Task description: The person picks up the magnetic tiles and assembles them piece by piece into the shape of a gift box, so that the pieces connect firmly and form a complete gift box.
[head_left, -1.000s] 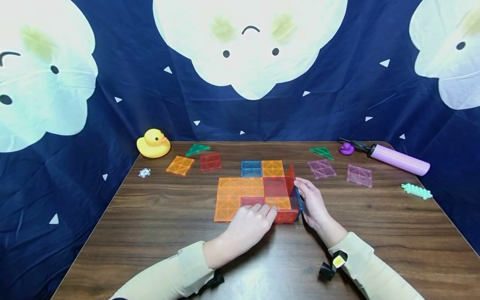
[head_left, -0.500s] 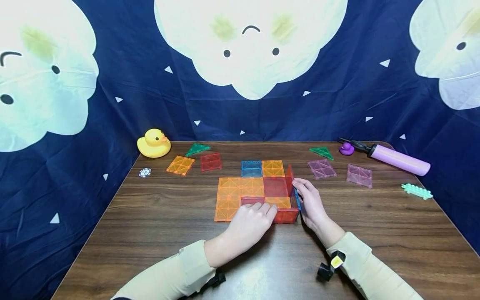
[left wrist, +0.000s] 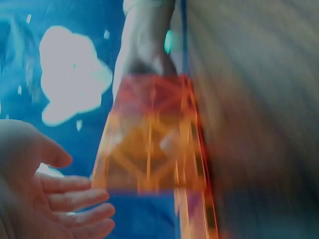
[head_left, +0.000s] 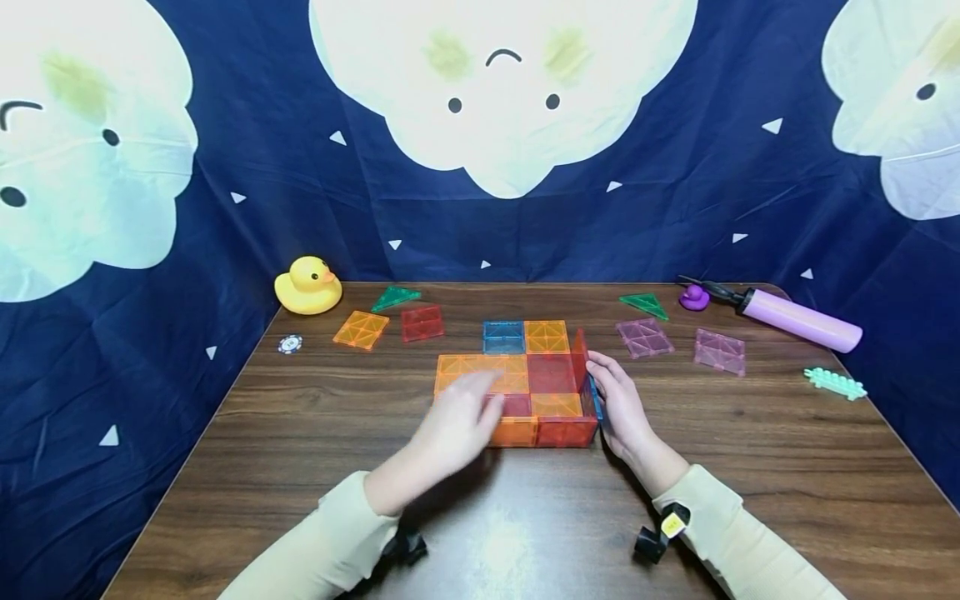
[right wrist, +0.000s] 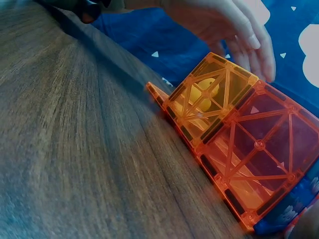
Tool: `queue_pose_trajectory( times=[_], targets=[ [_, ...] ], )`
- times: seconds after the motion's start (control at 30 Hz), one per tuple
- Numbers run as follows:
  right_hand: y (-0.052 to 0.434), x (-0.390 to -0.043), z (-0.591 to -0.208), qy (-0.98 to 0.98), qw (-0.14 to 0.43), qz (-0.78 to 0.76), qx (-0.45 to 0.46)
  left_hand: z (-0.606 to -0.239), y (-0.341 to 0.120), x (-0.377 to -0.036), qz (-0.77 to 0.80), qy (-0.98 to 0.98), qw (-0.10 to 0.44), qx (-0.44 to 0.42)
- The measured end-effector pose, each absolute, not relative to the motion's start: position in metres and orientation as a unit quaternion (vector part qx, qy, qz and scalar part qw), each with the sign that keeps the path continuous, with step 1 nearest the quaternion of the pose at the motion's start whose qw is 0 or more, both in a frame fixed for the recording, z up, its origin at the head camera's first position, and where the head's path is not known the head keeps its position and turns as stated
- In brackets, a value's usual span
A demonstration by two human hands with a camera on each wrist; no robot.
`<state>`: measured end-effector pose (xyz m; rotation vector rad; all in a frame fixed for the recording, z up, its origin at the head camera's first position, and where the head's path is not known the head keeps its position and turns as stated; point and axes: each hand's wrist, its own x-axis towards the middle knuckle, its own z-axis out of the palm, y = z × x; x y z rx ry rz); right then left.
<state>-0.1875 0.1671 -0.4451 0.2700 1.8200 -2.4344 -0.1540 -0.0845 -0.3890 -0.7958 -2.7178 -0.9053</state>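
Note:
Flat translucent magnetic tiles (head_left: 480,373), mostly orange with two red ones, lie joined at mid-table. Along their front edge stand an orange tile (head_left: 513,432) and a red tile (head_left: 567,432), side by side. On the right side a blue tile (head_left: 597,400) stands upright, with another red tile (head_left: 580,358) standing by its far end. My right hand (head_left: 624,404) holds the blue tile from outside; part of its grip is hidden. My left hand (head_left: 453,421), blurred, hovers over the left tiles with fingers loose and nothing held. The left wrist view shows its fingers (left wrist: 75,199) extended beside the orange tile.
Flat blue (head_left: 503,337) and orange (head_left: 546,337) tiles adjoin the back. Loose tiles lie behind on both sides, including purple squares (head_left: 645,337) and green triangles (head_left: 395,297). A yellow duck (head_left: 307,286), poker chip (head_left: 289,344) and pink hand pump (head_left: 798,319) stand farther out.
My left hand has left the front wall and moved left and up, uncovering the upright orange tile. The blue tile has shifted slightly left with my right hand, which stays at it.

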Motion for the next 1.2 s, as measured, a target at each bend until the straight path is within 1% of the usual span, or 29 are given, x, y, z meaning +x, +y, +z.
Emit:
queue_pose_trajectory(
  times=[0.17, 0.27, 0.37, 0.47, 0.6, 0.87, 1.2],
  targets=[
    [0.166, -0.186, -0.447, 0.588, 0.048, -0.803, 0.081, -0.394, -0.122, -0.175, -0.449, -0.885, 0.018, -0.119],
    [0.166, -0.186, -0.447, 0.587, 0.047, -0.805, 0.079, -0.403, -0.138, -0.185, -0.546, -0.836, -0.037, -0.039],
    [0.166, -0.185, -0.447, 0.586, 0.045, -0.805, 0.08, -0.41, -0.147, -0.189, -0.645, -0.758, -0.101, 0.017],
    [0.167, -0.184, -0.447, 0.586, 0.044, -0.805, 0.078, -0.414, -0.15, -0.189, -0.711, -0.686, -0.143, 0.053],
    [0.168, -0.184, -0.446, 0.584, 0.047, -0.807, 0.073, -0.414, -0.149, -0.186, -0.753, -0.636, -0.15, 0.076],
    [0.166, -0.185, -0.447, 0.576, 0.051, -0.813, 0.069, -0.415, -0.144, -0.185, -0.782, -0.599, -0.123, 0.119],
    [0.166, -0.186, -0.449, 0.575, 0.046, -0.814, 0.072, -0.416, -0.154, -0.187, -0.797, -0.572, -0.145, 0.134]
  ],
)
